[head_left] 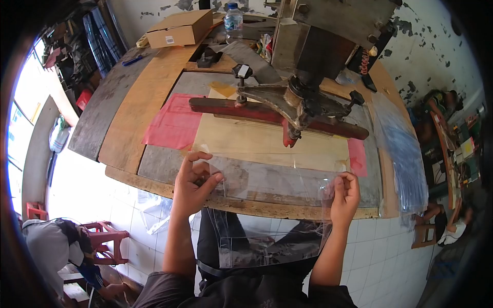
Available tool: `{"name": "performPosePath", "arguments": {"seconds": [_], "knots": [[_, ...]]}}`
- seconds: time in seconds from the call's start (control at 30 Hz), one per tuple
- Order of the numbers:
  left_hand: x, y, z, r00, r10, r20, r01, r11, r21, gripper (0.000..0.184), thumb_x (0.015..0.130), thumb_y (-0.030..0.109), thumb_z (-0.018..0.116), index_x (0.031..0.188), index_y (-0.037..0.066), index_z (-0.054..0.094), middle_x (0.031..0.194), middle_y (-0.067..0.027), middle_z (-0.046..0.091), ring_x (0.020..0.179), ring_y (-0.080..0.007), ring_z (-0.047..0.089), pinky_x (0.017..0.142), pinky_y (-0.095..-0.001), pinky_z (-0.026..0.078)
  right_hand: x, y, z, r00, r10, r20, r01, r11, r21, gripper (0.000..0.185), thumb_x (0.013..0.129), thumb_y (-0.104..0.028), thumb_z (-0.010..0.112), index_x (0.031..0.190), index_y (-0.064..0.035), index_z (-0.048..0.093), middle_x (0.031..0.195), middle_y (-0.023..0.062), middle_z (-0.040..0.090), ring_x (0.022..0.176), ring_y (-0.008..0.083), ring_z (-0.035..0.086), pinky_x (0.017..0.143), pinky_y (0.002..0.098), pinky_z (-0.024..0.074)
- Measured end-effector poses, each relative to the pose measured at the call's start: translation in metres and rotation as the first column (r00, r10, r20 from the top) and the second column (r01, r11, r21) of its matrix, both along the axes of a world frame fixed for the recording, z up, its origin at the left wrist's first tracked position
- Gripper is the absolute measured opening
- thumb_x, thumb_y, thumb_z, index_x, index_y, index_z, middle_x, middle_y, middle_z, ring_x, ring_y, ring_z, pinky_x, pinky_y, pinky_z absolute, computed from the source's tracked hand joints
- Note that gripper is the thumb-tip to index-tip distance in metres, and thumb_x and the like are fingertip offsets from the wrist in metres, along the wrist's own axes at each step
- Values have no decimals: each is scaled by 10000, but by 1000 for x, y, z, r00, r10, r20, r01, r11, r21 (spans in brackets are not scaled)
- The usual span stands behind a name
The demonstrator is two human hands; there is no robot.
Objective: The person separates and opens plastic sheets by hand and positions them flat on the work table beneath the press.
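Note:
A clear plastic sheet (272, 247) stretches between my two hands, over the front edge of the worktable, and hangs down in front of my lap. My left hand (194, 184) has its thumb and curled fingers at the sheet's left edge, closed on it. At the right edge, my right hand (345, 197) pinches the sheet between thumb and fingers. Just beyond lies a cream-coloured board (241, 139) on the grey metal bed of a press. Above the board hangs the press head with its red-and-black bar (328, 127).
Pink sheets (172, 120) lie beside the board. A stack of clear bluish plastic sheets (403, 154) is on the right. A cardboard box (179, 28) and a water bottle (233, 23) stand at the back. Other people sit at lower left and far right, near a red stool (105, 236).

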State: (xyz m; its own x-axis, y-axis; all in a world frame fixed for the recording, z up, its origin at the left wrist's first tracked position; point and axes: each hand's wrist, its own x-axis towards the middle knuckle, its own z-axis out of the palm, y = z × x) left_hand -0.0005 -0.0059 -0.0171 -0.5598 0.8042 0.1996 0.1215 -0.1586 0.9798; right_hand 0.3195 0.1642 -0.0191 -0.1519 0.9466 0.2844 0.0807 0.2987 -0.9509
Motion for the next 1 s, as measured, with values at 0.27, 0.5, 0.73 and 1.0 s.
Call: {"name": "performPosePath", "arguments": {"seconds": [0.27,0.5,0.73,1.0], "knots": [[-5,-4,2,998,-43,-49,40,998,-50,500,947,3,754,1389,16,519,856,-22,688,760,-59,624,672,-216,463,3,2,-5,998,35,-52,-36,999,-15,160,1082,-169,630,1135,-21,599,890,7,636,728,70,581,664,225,437],[0,-5,13,999,-52,4,53,997,-64,554,972,9,723,1458,5,457,885,-68,721,834,-117,686,765,-253,514,3,-1,-3,1000,-17,15,16,998,58,146,1082,-156,625,1136,-23,596,897,7,634,727,65,572,657,223,436],[1,-3,6,999,-44,-6,44,997,57,593,991,16,704,1512,5,421,879,-58,743,731,-61,636,653,-216,479,7,-4,-8,998,-54,-38,59,987,151,196,1078,-193,646,1158,-22,591,933,-6,614,782,49,535,685,215,452],[-6,2,7,975,-212,64,209,977,45,421,1013,126,720,1368,-38,564,921,-90,751,807,-130,710,716,-252,542,12,-1,-13,997,-52,-62,62,983,174,221,1077,-221,653,1140,-17,598,982,-5,610,853,56,538,736,217,470]]}}
